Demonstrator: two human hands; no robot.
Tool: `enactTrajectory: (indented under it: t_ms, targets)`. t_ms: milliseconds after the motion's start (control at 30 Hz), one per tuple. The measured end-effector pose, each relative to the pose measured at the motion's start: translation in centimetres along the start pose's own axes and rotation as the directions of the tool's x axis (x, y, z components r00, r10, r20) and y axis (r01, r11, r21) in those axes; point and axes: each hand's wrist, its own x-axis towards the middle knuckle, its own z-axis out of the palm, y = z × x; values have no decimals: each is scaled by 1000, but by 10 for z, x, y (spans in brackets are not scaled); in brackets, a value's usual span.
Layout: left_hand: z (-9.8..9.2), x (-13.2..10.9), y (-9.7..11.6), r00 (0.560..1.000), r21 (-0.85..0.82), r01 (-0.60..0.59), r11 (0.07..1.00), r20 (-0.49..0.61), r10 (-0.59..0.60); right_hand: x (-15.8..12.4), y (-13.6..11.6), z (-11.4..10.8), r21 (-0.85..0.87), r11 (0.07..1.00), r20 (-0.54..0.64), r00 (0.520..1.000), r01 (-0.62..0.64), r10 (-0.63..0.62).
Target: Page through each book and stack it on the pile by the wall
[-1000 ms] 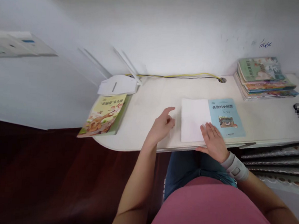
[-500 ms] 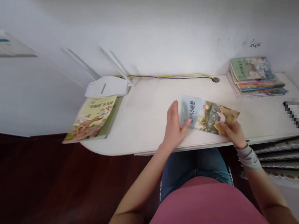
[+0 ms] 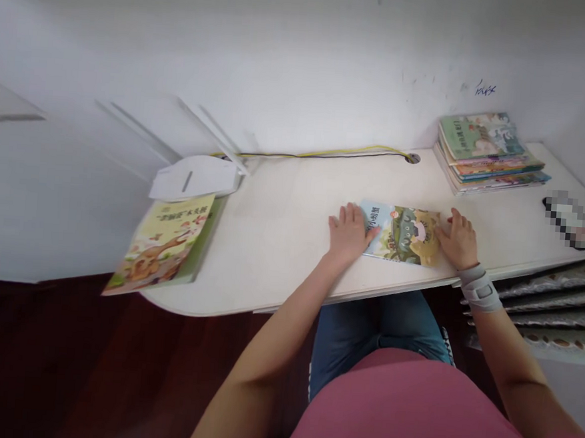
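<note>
A picture book [image 3: 409, 235] with a blue, green and brown cover lies on the white desk [image 3: 282, 225] near its front edge. My left hand [image 3: 349, 234] rests at the book's left end, fingers spread, its thumb over the cover's edge. At the right end of the book is my right hand [image 3: 458, 240], fingers apart, the thumb touching or very near the cover. Neither hand is closed round the book. A grey band [image 3: 481, 290] wraps my right wrist.
Several books are stacked [image 3: 483, 139] at the back right, near a phone [image 3: 575, 222]. On the left, a white router [image 3: 195, 177] stands behind a yellow-green book [image 3: 163, 243] that overhangs the desk edge. Cables [image 3: 322, 153] run along the wall to a hole [image 3: 413, 159].
The book has gone from slightly raised and curved in my hands to flat on the desk. My right hand has let go of its right end, and my left fingers have spread.
</note>
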Motion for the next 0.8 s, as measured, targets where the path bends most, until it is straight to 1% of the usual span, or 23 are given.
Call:
enactTrajectory:
  t_ms: [67,133,233,333,433,500,600,667,733,800]
  targets:
    - [-3,17,-8,995,-27,57,998,-77,-59,10,2,-3,-14,999,47,998,-29,30]
    - [-7,38,-13,990,-77,78,994,-114,-86,25,1,-4,7,999,125,991,-41,40]
    - [-14,67,-13,989,-187,115,976,-69,-130,52,-2,-2,101,992,221,974,-81,57]
    - [-17,83,-8,980,-292,181,939,-28,-197,71,-5,0,173,980,246,968,-102,58]
    - [-15,84,-4,976,-326,182,927,-54,-211,77,-10,2,183,978,241,969,-103,57]
    - [-12,80,-2,976,-262,151,953,-110,-185,75,-18,2,128,987,221,973,-100,70]
    - [-7,71,-3,967,-95,95,991,-226,-114,73,-39,4,-63,996,181,981,-56,67]
    - [-6,67,-4,959,-16,84,996,-269,-85,74,-55,8,-162,987,169,985,-19,46]
    - [-6,64,-7,954,14,98,995,-285,-90,76,-67,12,-189,982,173,984,0,33]
    - [-6,63,-10,950,4,130,991,-288,-123,80,-74,18,-172,985,181,983,5,27]
